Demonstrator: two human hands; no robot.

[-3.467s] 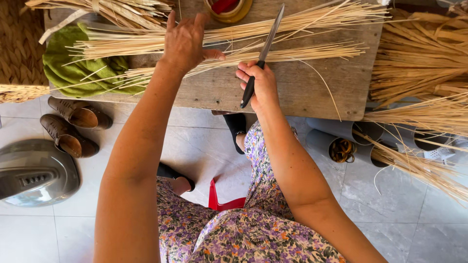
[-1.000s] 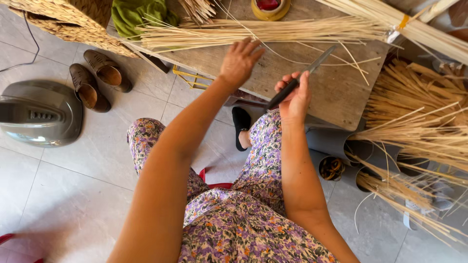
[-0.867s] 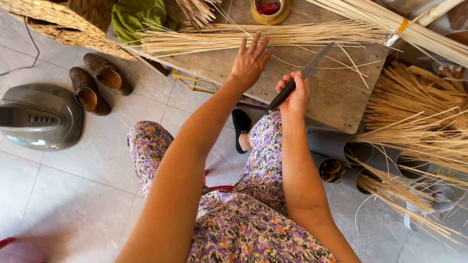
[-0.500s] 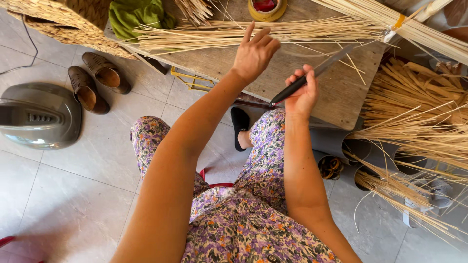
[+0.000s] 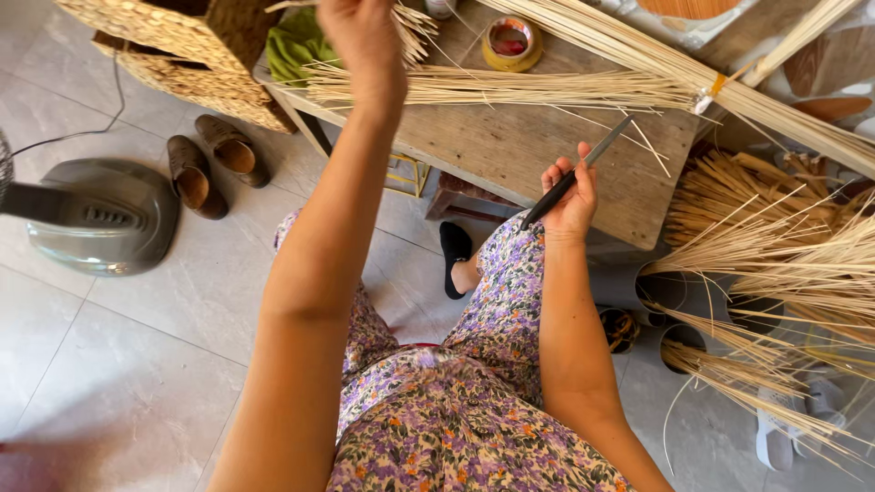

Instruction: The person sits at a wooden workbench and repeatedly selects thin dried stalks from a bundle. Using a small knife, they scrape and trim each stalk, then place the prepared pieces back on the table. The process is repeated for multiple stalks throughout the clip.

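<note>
My right hand (image 5: 570, 196) grips the black handle of a long knife (image 5: 583, 169), whose blade slants up over the wooden table (image 5: 519, 146). My left hand (image 5: 365, 41) is raised at the top of the view, above a bundle of pale straw stalks (image 5: 492, 88) lying across the table; its fingers run off the frame, so whether it holds anything cannot be told. A tied straw bundle (image 5: 656, 64) crosses the table's far right corner.
A fan base (image 5: 100, 214) and a pair of brown shoes (image 5: 214, 159) sit on the tiled floor at left. A woven basket (image 5: 182, 46) and green cloth (image 5: 296, 50) lie at upper left, a tape roll (image 5: 512, 43) on the table. Loose straw (image 5: 784, 273) stands in tubes at right.
My left hand has lifted from the table up toward the top of the view. The right hand keeps the knife, held closer to the table's near edge.
</note>
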